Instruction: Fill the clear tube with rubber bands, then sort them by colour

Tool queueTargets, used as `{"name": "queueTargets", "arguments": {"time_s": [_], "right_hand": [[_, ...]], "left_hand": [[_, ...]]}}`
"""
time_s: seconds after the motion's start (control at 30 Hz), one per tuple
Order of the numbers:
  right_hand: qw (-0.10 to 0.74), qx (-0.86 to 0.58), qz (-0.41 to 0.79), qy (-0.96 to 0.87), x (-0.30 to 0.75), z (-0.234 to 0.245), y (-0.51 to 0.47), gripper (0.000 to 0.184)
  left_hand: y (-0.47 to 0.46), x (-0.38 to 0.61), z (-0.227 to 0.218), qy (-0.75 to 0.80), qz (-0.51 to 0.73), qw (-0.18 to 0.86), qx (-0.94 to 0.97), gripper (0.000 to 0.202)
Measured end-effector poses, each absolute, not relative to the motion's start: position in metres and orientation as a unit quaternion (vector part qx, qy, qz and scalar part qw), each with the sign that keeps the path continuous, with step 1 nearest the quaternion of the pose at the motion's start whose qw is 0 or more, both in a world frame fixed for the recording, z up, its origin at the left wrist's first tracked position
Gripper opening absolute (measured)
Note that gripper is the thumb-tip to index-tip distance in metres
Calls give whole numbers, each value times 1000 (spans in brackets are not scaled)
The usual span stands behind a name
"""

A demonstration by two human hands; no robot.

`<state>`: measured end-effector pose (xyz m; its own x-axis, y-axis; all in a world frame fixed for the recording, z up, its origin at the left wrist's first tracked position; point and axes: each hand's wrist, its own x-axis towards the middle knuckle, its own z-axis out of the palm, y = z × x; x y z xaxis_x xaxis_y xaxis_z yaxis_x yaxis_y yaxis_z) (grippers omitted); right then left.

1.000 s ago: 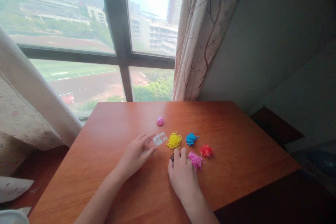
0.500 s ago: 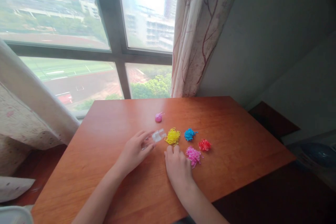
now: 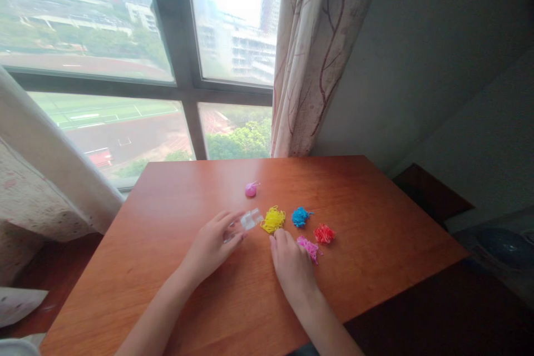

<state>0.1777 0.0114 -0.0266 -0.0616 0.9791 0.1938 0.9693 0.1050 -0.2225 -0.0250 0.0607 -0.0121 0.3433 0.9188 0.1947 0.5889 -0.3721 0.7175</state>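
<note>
On the brown wooden table (image 3: 167, 206) lie a yellow pile (image 3: 273, 219), a blue pile (image 3: 300, 216), a red pile (image 3: 324, 233) and, nearer, a pink pile (image 3: 308, 248). A pink lump (image 3: 250, 191) lies farther, to their left.

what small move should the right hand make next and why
Perhaps have the right hand pinch some of the yellow pile: its fingertips are close to the pile's near edge, and the left hand holds the clear plastic piece beside it. Whether the right fingers already grip something is hidden.
</note>
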Motion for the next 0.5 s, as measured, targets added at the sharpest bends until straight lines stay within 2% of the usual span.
{"name": "queueTargets", "arguments": {"time_s": [0.13,0.27,0.37,0.5], "right_hand": [[380,-631,189,-650,190,-16,13,23],[595,-523,468,-390,187,-9,19,34],[641,-379,629,-222,180,-5,26,36],[643,-255,710,-131,173,-5,41,26]], "left_hand": [[60,-24,-12,486,298,272,775,35],[57,-20,-9,477,312,282,772,35],[53,-16,-3,460,320,303,771,36],[47,-12,6,429,319,352,768,35]]}}
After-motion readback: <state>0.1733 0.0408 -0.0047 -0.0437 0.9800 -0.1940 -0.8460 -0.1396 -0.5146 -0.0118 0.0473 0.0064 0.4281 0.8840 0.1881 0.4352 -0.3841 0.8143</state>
